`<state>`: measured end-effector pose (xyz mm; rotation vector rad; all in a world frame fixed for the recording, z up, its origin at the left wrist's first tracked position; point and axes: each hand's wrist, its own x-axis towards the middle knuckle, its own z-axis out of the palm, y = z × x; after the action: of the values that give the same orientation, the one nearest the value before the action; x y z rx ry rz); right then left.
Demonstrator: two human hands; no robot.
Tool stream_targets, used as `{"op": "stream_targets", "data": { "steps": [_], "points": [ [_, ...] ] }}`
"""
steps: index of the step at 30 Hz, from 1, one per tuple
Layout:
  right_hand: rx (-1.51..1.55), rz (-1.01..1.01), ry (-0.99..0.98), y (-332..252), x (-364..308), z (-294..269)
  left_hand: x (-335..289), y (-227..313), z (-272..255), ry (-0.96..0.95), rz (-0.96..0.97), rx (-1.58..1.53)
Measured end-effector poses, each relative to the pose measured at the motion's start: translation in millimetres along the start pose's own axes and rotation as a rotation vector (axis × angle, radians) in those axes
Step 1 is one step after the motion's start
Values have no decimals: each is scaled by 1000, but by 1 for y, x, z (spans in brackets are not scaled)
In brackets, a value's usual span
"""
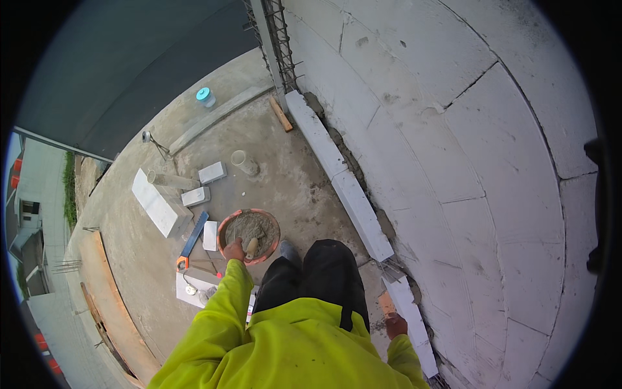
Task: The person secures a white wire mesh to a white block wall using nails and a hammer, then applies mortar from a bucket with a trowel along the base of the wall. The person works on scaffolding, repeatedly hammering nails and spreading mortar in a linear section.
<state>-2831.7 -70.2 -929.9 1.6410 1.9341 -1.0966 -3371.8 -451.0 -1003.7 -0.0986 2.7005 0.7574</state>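
Head view: an orange basin point(277, 228) of grey mortar point(251, 225) sits on the concrete floor point(301, 194), ahead and slightly left of the person. Left hand point(234, 249) is at the basin's near-left rim, clearly the nearer hand. Fingers look curled; can't tell if they pinch the rim or anything else. Tan handle point(252, 246) lies just right of that hand, inside the near rim, long axis roughly near-to-far. Right hand point(395, 325) is well apart, closed on an orange-brown flat piece point(385, 303) that points away from the person, beside the row of white blocks point(359, 211) along the floor's right edge.
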Motion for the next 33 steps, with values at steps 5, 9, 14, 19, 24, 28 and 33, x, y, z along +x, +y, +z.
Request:
{"op": "stream_targets", "data": {
  "steps": [5,9,14,19,24,28,33],
  "points": [
    [121,62,-74,-77,4,30,101,78,7,-20,-363,-701],
    [246,34,-102,-163,42,26,170,127,45,-27,-359,-774],
    [702,70,-89,-229,79,25,240,162,122,-123,-576,-969],
    [389,32,-46,-287,125,89,308,163,208,-192,-790,-1086],
    [296,-178,-30,-400,214,228,328,137,279,-234,-931,-1110],
    [416,-308,94,-496,314,350,312,83,272,-316,-884,-1064],
    [-128,-198,-182,-560,411,446,342,-6,239,-472,-582,-544]
  ]
}}
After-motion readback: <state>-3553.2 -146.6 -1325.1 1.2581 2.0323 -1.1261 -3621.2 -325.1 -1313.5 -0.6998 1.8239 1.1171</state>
